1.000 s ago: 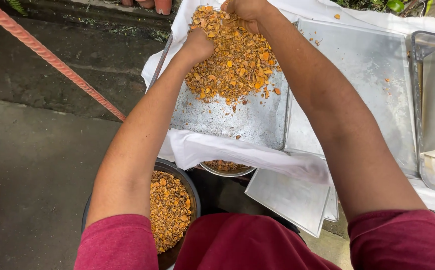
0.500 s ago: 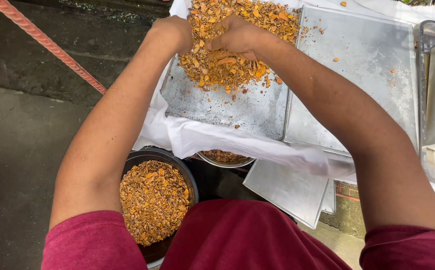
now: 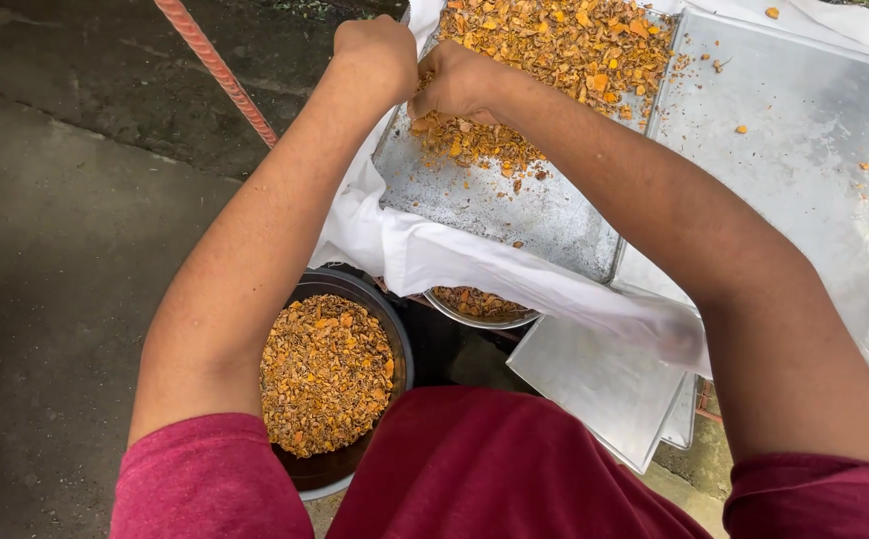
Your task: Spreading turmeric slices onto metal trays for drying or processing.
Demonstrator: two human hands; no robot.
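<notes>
Concrete yard, metal tray (image 3: 514, 215); both hands (image 3: 424, 70) fisted, raking orange chips (image 3: 554, 40); grip unclear

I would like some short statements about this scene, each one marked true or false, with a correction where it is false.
1. Both hands are on the pile of orange-yellow dried pieces in the metal tray. True: the left hand and the right hand are at its near edge.
2. The dark bowl below the table is empty. False: it holds the same orange pieces.
3. The tray on the right is heaped full. False: it carries only a few scattered bits.
4. A white cloth lies under the trays. True.
5. The person wears blue sleeves. False: they are dark red.
</notes>
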